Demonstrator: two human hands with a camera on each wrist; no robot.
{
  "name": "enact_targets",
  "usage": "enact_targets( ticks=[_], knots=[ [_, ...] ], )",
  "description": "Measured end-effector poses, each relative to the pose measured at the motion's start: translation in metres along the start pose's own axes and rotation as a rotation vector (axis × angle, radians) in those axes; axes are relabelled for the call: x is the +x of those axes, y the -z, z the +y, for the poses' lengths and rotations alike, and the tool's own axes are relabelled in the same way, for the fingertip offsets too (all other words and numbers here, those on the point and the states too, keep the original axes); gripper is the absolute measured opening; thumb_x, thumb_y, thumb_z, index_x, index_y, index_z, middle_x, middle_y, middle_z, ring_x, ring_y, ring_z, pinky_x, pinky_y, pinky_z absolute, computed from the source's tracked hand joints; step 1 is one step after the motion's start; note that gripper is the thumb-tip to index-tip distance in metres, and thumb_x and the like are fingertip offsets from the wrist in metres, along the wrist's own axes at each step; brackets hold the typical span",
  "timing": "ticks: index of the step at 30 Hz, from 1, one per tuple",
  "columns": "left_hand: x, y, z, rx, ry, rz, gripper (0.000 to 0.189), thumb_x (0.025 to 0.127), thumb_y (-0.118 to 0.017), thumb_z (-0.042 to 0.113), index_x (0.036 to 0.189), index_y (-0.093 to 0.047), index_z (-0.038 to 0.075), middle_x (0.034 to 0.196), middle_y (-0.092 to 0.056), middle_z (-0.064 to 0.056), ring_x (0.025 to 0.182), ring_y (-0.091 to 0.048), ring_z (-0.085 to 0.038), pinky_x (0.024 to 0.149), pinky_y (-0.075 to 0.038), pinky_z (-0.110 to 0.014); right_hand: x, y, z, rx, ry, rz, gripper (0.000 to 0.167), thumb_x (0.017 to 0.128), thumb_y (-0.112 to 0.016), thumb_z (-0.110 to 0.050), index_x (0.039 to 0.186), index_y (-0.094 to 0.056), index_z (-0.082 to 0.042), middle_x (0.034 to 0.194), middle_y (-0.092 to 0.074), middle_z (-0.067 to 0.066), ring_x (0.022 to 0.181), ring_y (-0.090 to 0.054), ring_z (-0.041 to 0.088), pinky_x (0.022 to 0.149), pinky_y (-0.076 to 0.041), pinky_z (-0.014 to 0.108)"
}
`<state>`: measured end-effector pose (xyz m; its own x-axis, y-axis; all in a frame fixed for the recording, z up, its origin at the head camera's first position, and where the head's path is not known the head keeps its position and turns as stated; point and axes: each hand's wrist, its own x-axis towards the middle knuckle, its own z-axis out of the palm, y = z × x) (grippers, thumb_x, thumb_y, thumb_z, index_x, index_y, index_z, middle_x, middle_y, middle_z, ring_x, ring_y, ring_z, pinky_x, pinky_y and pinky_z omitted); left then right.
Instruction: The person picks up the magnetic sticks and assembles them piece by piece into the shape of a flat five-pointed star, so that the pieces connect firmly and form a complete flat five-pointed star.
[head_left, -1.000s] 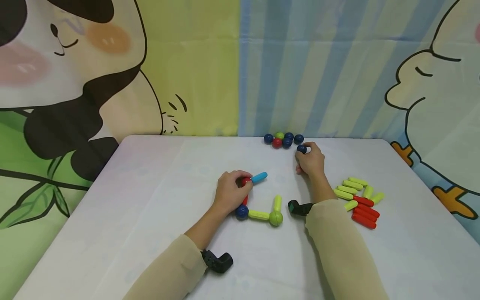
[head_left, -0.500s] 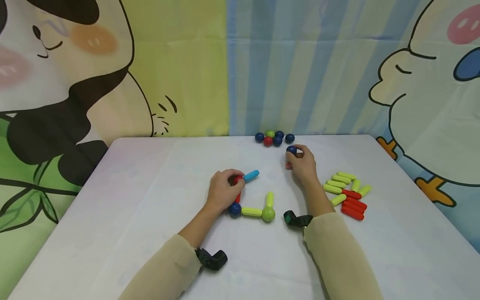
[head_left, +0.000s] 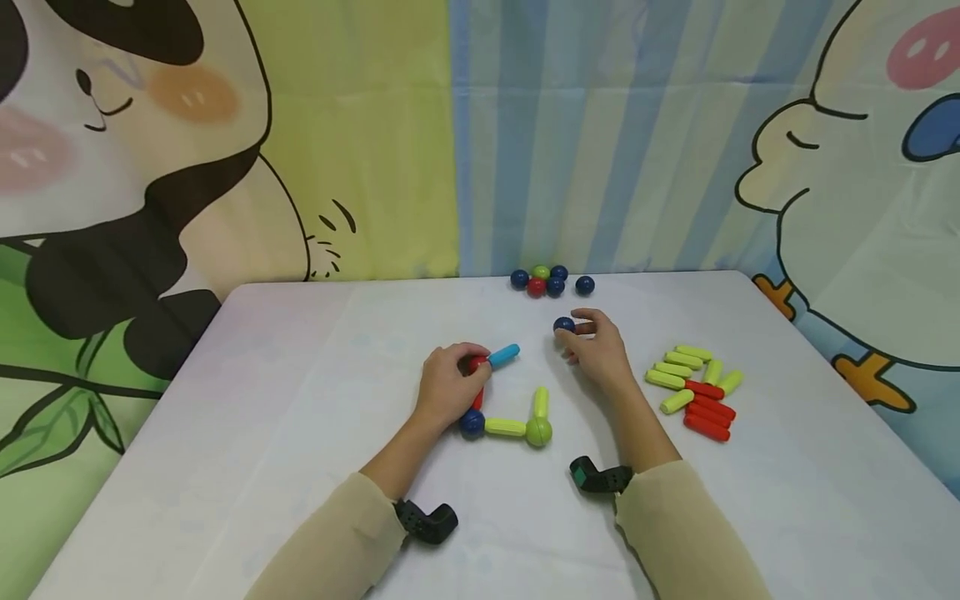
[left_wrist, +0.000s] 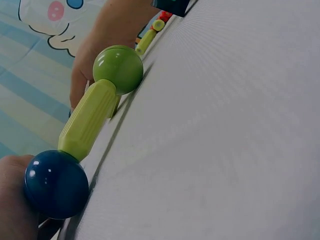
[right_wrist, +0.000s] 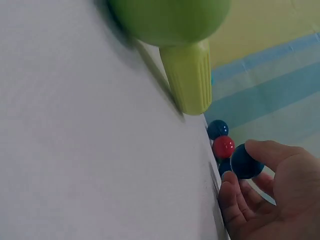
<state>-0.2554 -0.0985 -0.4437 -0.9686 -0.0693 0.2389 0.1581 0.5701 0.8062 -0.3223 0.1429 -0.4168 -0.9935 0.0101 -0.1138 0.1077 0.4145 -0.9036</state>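
1. Dark blue and glossy, a ball [head_left: 564, 324] is pinched between the thumb and fingers of the right hand [head_left: 600, 350], right of the table's middle and nearer than the far row of balls.
2. Left of it, the left hand [head_left: 446, 385] pinches a red ball [head_left: 477, 364] between thumb and fingers; a light blue stick [head_left: 505, 355] juts from that ball toward the far right.
3. From the red ball a red stick [head_left: 477, 399] runs nearer to a navy ball [head_left: 472, 424]. A yellow-green stick [head_left: 505, 427] joins this to a green ball [head_left: 538, 432] on the right, and a second lime stick [head_left: 541, 403] points away from there toward the far side.
4. Near the far edge of the white table [head_left: 322, 375], blue, red and green balls cluster [head_left: 536, 287], with one loose blue ball [head_left: 585, 285] just right.
5. Farther right lie loose yellow-green sticks [head_left: 672, 369] and red sticks [head_left: 707, 427].
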Motion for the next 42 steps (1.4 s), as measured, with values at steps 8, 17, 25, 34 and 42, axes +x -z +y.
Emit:
enact_targets(
  ticks=[8,17,25,34,42],
  knots=[
    [0.003,0.002,0.000,-0.003,-0.042,-0.006,0.022,0.090,-0.070,0.018,0.109,-0.078,0.012,0.099,-0.074,-0.005,0.093,-0.060,-0.024,0.109,-0.041,-0.046,-0.007,-0.008,-0.003,-0.198,0.168,-0.061,0.045,0.099,-0.067,-0.033,0.139,-0.061,-0.014,0.132,-0.065,0.016,0.110,-0.066,0.032,0.091,-0.055,0.039],
    [0.004,0.002,0.000,0.003,-0.050,-0.018,0.023,0.091,-0.069,0.020,0.111,-0.078,0.012,0.105,-0.075,-0.006,0.100,-0.064,-0.026,0.115,-0.038,-0.052,-0.013,-0.015,-0.008,-0.367,0.305,-0.154,0.040,0.098,-0.069,-0.030,0.136,-0.065,-0.016,0.119,-0.071,0.014,0.105,-0.067,0.031,0.091,-0.054,0.045],
    [0.002,0.002,-0.002,0.003,-0.033,-0.013,0.023,0.091,-0.068,0.019,0.111,-0.078,0.012,0.103,-0.075,-0.006,0.097,-0.062,-0.025,0.115,-0.037,-0.051,-0.016,-0.015,-0.011,-0.386,0.288,-0.179,0.043,0.100,-0.066,-0.032,0.140,-0.061,-0.016,0.117,-0.070,0.014,0.104,-0.065,0.029,0.087,-0.054,0.041],
    [0.001,0.001,-0.002,0.005,-0.071,0.001,0.021,0.089,-0.069,0.016,0.108,-0.078,0.011,0.095,-0.075,-0.005,0.088,-0.059,-0.022,0.091,-0.044,-0.040,-0.021,-0.013,-0.022,-0.499,0.129,-0.263,0.048,0.098,-0.065,-0.038,0.134,-0.053,-0.009,0.086,-0.066,0.009,0.072,-0.058,0.021,0.066,-0.046,0.031],
    [0.000,0.002,-0.001,0.041,-0.054,0.004,0.025,0.088,-0.068,0.018,0.111,-0.077,0.012,0.104,-0.074,-0.007,0.095,-0.058,-0.025,0.085,-0.047,-0.040,-0.036,-0.015,-0.042,-0.670,0.031,-0.542,0.040,0.088,-0.075,-0.040,0.100,-0.053,-0.009,0.075,-0.064,0.006,0.067,-0.058,0.019,0.062,-0.044,0.030]
  ],
)
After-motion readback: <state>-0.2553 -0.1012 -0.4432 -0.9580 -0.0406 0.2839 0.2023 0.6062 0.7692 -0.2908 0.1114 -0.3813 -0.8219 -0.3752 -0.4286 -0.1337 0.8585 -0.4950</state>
